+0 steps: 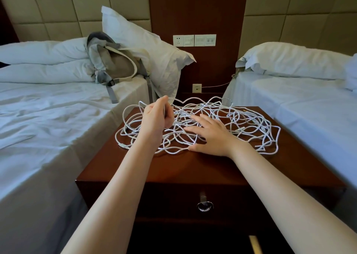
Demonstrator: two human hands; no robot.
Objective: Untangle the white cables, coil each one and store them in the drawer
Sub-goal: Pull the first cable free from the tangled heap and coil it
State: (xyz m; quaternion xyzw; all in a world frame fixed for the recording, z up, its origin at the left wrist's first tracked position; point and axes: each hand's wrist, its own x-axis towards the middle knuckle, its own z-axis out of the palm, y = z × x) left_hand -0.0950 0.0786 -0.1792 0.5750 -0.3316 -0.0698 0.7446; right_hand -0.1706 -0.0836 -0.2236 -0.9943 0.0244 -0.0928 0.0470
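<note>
Two bare hands work at a heap of white cables [208,105] sprawled over the nightstand [173,168] top. Left hand [155,118] is raised with its fingers curled, pinching one strand, and loops trail below and beyond it. Right hand [211,136] lies just beside it, fingers straight and spread, pressing flat on the tangle, which spreads out past its far side. Below both wrists the drawer [173,201] sits closed, with its ring pull [204,205] hanging down
</note>
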